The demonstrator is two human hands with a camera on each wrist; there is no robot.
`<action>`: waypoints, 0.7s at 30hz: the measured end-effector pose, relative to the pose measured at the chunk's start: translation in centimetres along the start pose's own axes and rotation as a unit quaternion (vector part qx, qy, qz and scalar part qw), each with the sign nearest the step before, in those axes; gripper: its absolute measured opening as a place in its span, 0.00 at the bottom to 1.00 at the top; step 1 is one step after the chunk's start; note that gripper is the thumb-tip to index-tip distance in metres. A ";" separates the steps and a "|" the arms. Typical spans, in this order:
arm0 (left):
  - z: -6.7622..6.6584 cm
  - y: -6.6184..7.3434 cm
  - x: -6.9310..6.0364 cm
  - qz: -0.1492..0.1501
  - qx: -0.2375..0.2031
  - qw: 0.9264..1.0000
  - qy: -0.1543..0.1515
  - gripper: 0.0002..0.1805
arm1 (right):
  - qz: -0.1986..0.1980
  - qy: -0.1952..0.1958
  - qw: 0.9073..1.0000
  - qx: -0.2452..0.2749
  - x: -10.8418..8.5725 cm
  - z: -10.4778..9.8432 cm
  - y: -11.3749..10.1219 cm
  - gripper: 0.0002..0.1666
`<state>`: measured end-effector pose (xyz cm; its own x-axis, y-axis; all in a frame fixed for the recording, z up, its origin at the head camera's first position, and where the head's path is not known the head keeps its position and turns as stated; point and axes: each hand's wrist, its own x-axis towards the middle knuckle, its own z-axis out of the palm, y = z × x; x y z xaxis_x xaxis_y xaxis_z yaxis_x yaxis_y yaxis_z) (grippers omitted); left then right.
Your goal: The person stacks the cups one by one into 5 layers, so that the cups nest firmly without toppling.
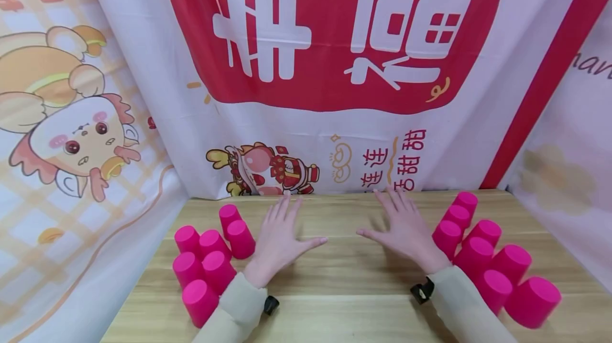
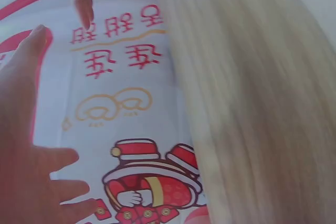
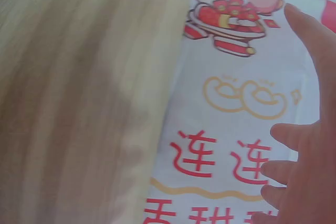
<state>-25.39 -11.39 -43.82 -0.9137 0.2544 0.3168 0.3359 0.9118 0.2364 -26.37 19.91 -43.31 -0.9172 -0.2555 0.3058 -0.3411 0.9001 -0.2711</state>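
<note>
Holds the left hand (image 1: 281, 242) and the right hand (image 1: 404, 229) spread wide and straight-fingered over the wooden counter (image 1: 344, 300), thumb toward thumb, well apart. Has left-side pink cups (image 1: 219, 274) standing upside down just beside the left hand, with right-side pink cups (image 1: 478, 254) likewise inverted beside the right sleeve (image 1: 466, 303).

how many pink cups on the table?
15 visible: 7 pink cups left of the left hand, 8 right of the right hand, all on the wooden table. Others may be nested or hidden behind sleeves.
</note>
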 end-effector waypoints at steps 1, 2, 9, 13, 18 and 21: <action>-0.2 0.0 -0.1 -0.003 -0.015 1.000 0.009 0.66 | 0.001 0.004 1.000 0.005 0.0 -0.3 -0.1 0.68; -0.5 0.0 -0.3 -0.006 -0.029 0.999 0.020 0.66 | 0.002 0.008 1.000 0.011 -0.1 -0.6 -0.1 0.69; -2.7 -0.4 -1.2 -0.035 -0.103 0.992 0.065 0.62 | 0.022 0.027 0.998 0.057 -0.6 -3.1 -0.6 0.70; -4.2 -0.9 -1.8 -0.069 -0.147 0.984 0.078 0.59 | 0.032 0.038 0.996 0.077 -0.9 -4.4 -0.7 0.69; -5.6 -2.1 -3.4 -0.117 -0.160 0.978 0.072 0.57 | 0.056 0.042 0.994 0.085 -1.8 -5.3 -0.4 0.67; -5.9 -3.2 -4.0 -0.125 -0.148 0.978 0.074 0.56 | 0.069 0.037 0.993 0.085 -2.4 -5.9 0.1 0.66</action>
<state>-21.48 -17.22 -40.36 -0.9400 -0.0338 0.3394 0.1778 0.8007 0.5721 -22.98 22.66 -38.64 -0.9424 -0.1012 0.3188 -0.2481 0.8507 -0.4634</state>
